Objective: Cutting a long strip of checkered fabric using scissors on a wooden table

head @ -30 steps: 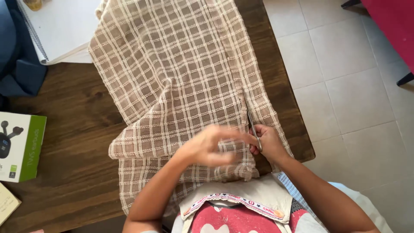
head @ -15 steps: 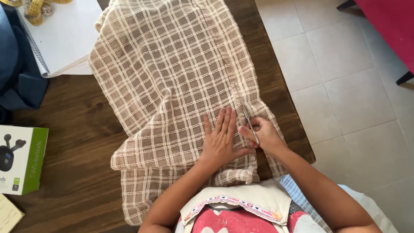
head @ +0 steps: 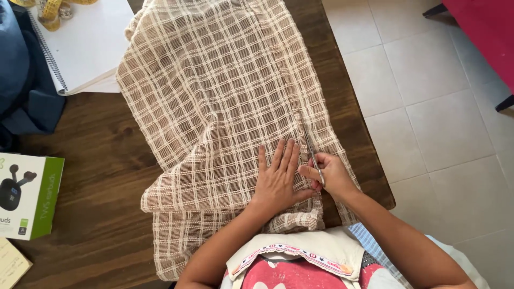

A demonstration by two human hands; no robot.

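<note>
A brown and cream checked cloth [head: 219,91] lies spread over a dark wooden table [head: 91,160]. My left hand [head: 278,179] rests flat on the cloth with its fingers spread, pressing the fabric down. Just to its right, my right hand [head: 332,174] grips a pair of small metal scissors [head: 311,152]. The blades point away from me and sit in a slit in the cloth near its right side. A narrow strip of cloth lies to the right of the blades.
A white spiral notebook [head: 88,45] with a yellow measuring tape [head: 51,8] lies at the far left. A green and white box [head: 29,195] sits at the left edge, dark blue fabric [head: 21,69] above it. Tiled floor [head: 428,107] lies to the right.
My left hand went from hovering and blurred to lying flat on the cloth beside the scissors. The right hand and scissors stayed at the slit.
</note>
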